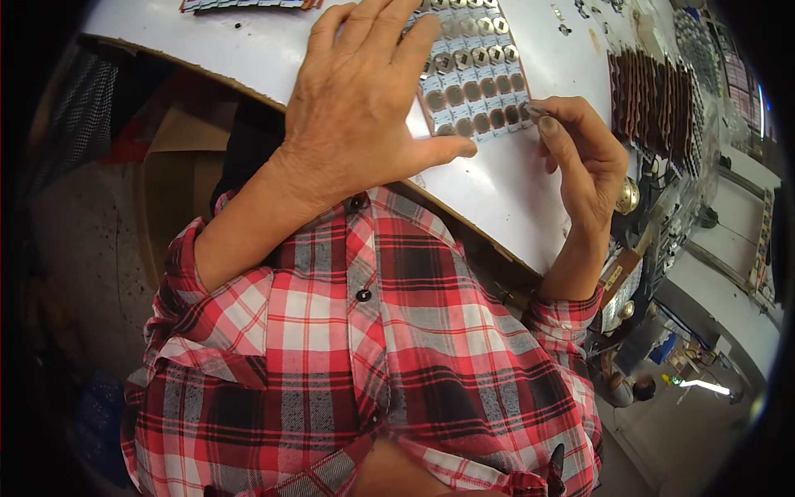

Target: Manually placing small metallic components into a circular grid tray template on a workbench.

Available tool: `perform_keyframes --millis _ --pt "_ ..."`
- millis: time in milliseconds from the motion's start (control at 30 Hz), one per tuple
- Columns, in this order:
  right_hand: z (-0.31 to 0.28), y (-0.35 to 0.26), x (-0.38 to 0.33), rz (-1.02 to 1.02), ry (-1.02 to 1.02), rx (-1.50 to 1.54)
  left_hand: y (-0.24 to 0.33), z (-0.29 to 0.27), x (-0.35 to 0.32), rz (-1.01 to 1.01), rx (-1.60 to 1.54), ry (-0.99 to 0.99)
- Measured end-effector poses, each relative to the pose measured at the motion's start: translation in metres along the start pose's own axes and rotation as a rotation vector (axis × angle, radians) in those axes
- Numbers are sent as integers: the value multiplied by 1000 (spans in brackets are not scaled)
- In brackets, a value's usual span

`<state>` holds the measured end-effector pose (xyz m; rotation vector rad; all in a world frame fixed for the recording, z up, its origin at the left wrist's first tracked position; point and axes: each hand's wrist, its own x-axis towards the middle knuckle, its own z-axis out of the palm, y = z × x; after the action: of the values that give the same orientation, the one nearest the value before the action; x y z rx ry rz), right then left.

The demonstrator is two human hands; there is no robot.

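A flat sheet of small joined panels lies on the white table. Its near rows show dark round patches, and the farther rows carry shiny metal pieces. Over the sheet's left side spreads my left hand, fingers stretched out and thumb pointing right along the near edge. The hand hides part of the sheet. At the sheet's near right corner, my right hand is closed in a pinch, thumb against forefinger. Whatever lies between those fingertips is too small to make out.
Upright brown-edged sheets are packed in a row at the right. Another stack lies at the far left. Loose metal bits are scattered at the back right. The table's front edge runs diagonally, with a cardboard box below it.
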<state>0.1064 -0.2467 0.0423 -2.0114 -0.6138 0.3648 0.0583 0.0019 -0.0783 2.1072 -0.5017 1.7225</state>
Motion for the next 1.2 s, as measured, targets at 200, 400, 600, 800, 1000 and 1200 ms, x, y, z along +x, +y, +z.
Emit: perform_keyframes --millis 200,400,600,800,1000,1200 --pt "25 -17 10 71 -110 143 14 -29 55 -64 114 -239" --pt "34 -26 25 -84 -343 -188 35 -68 74 -409 -28 -756" --pt "38 -37 39 -180 -452 -422 14 -42 21 -95 137 -425" --pt "39 -46 52 -253 -560 -588 28 -57 54 -321 12 -566" --pt "60 -47 25 -354 -307 -530 31 -68 74 -552 -142 -718" --pt "74 -40 2 -43 -68 -330 27 -60 54 -309 43 -559"
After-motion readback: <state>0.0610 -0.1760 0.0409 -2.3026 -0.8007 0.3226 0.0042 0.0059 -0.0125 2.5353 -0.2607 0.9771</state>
